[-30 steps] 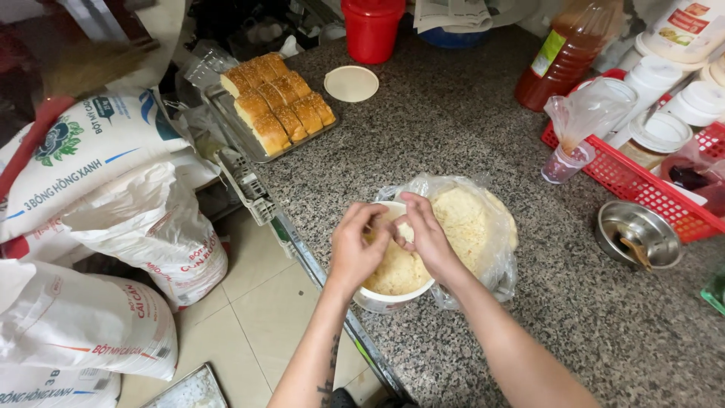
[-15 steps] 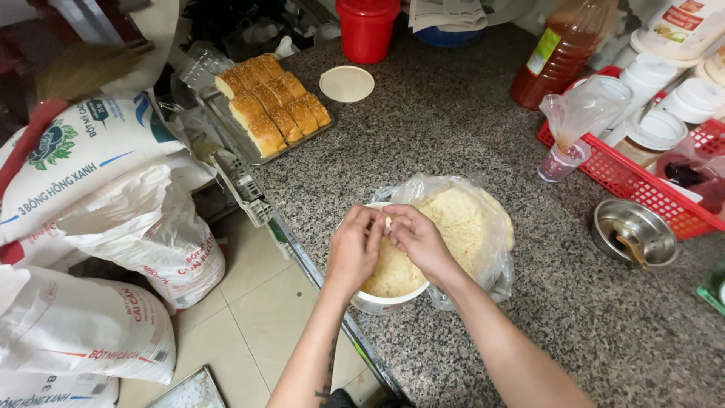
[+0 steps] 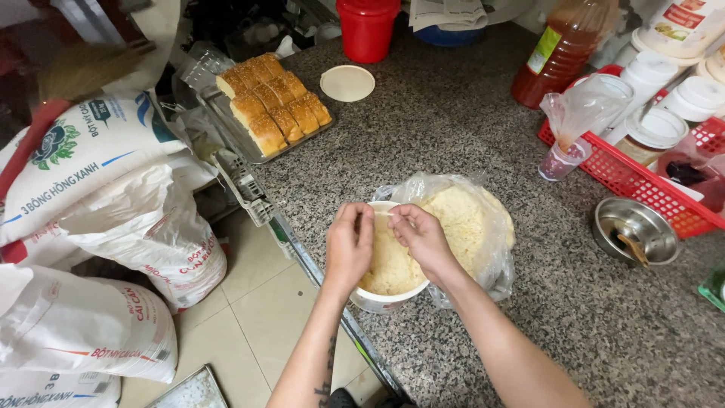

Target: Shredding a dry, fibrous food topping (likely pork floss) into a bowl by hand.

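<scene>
Both hands have drawn closer together over the bowl point(image 3: 377, 295) since the earlier frames, where they sat slightly apart on the dough; now their fingertips nearly meet above its far rim. Left hand point(image 3: 350, 245) is curled, fingers pinching a small bit of pale dough point(image 3: 389, 264) at the top of the mound. Right hand point(image 3: 423, 240) is likewise curled, thumb and fingers nipping the same spot from the other side. Whether one strand runs between them is too small to tell.

That white bowl stands near the front edge of the speckled counter point(image 3: 453, 121), heaped with crumbly yellowish dough. Touching it on the right lies a clear bag point(image 3: 476, 219) holding more of the same stuff.

Further back, a metal tray point(image 3: 226, 121) carries golden bread rolls point(image 3: 273, 102), with a cream lid point(image 3: 347, 82) just beside it and a red tub point(image 3: 368, 29) behind. To the right a red basket point(image 3: 642, 181) holds white jars, a steel bowl point(image 3: 634, 230) sits in front of it, and an amber bottle point(image 3: 563, 49) stands at the back. Flour sacks point(image 3: 98, 196) pile on the floor at left.
</scene>
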